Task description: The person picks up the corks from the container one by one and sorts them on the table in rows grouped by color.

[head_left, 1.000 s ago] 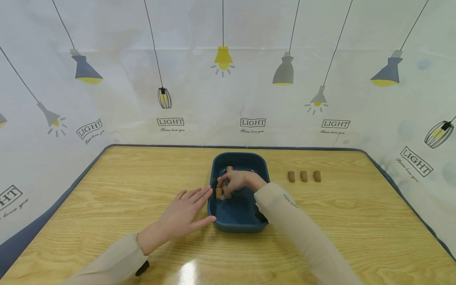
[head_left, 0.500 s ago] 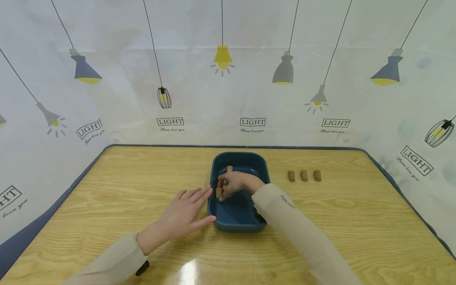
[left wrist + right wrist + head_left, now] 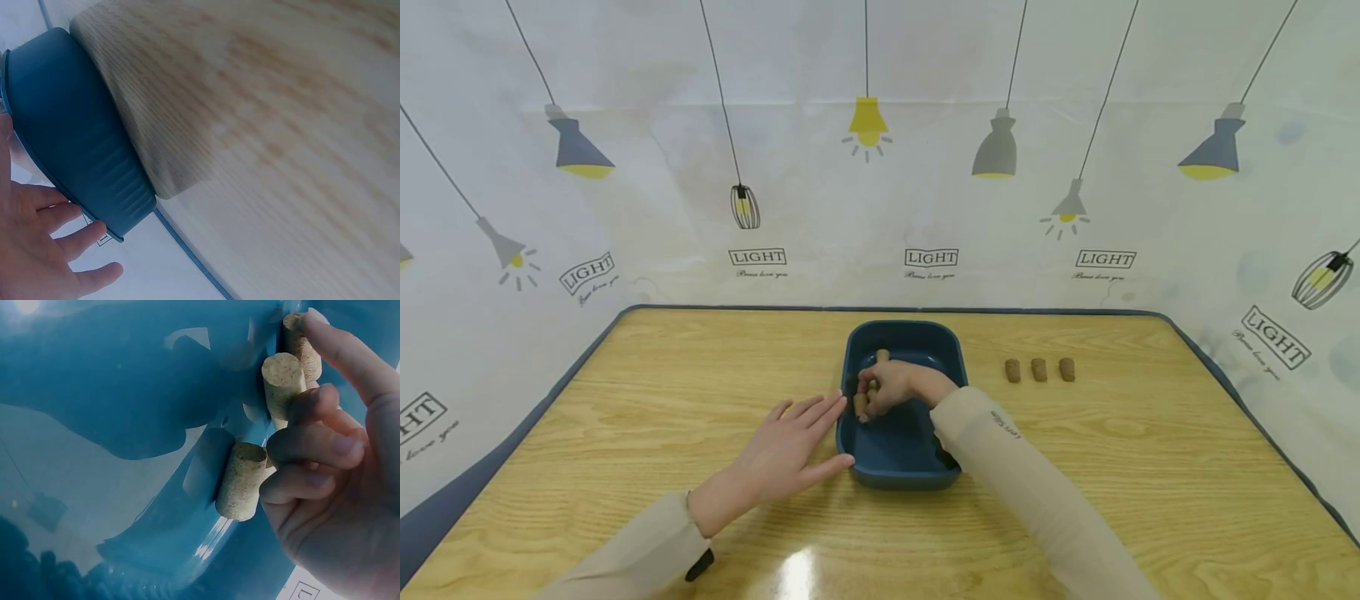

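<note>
A dark blue plastic bin [image 3: 902, 480] stands on the table. My left hand [image 3: 786, 446] has its fingers spread, and its fingertips touch the bin's left rim. Inside the bin, my right hand [image 3: 897, 385] has curled fingers by the left wall. In the right wrist view, its thumb and index finger pinch at a cork [image 3: 282, 378]; the exact contact is partly hidden. The thumb tip lies against another cork [image 3: 306, 357]. Close to the other curled fingers stands a further cork [image 3: 240, 484].
To the right of the bin, three corks [image 3: 1039, 370] stand in a row on the wooden table [image 3: 700, 367]. A white backdrop [image 3: 820, 183] printed with lamps rises behind the table's far edge.
The right thumb and fingers have drawn slightly closer together among the corks in the bin. My left hand has stayed at the rim, and the row of corks is unchanged.
</note>
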Demonstrator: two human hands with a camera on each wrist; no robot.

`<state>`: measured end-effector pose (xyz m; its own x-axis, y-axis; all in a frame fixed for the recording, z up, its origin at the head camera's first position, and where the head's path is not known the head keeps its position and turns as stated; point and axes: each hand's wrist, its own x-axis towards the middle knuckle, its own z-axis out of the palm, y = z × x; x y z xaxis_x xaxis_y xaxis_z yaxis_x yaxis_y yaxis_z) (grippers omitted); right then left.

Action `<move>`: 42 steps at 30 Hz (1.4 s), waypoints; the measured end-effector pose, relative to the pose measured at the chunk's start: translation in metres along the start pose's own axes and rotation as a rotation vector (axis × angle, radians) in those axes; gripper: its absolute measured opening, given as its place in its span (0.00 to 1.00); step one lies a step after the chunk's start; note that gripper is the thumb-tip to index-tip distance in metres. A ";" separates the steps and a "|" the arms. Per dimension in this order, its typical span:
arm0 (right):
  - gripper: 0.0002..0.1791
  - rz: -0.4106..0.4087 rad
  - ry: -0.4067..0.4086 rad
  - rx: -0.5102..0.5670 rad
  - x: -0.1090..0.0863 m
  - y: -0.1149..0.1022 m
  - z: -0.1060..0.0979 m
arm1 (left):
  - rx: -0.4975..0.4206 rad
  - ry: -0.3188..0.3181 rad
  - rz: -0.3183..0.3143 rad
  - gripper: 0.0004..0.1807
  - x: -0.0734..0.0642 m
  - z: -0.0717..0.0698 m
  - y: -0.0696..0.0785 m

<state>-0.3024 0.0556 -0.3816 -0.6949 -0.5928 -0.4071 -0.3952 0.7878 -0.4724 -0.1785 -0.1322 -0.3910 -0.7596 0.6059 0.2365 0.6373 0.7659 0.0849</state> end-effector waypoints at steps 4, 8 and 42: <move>0.16 -0.027 -0.026 0.007 -0.001 0.002 -0.003 | 0.000 -0.004 0.000 0.40 0.000 0.000 0.000; 0.17 -0.049 -0.040 0.046 -0.002 0.004 -0.007 | -0.002 -0.007 -0.001 0.40 0.000 -0.001 0.000; 0.24 -0.166 0.099 0.090 -0.054 0.023 -0.062 | 0.014 -0.012 -0.008 0.41 0.000 0.002 0.000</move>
<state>-0.3115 0.1159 -0.3220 -0.6820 -0.6903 -0.2414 -0.4567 0.6599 -0.5966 -0.1790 -0.1318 -0.3929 -0.7659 0.6025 0.2245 0.6297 0.7734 0.0728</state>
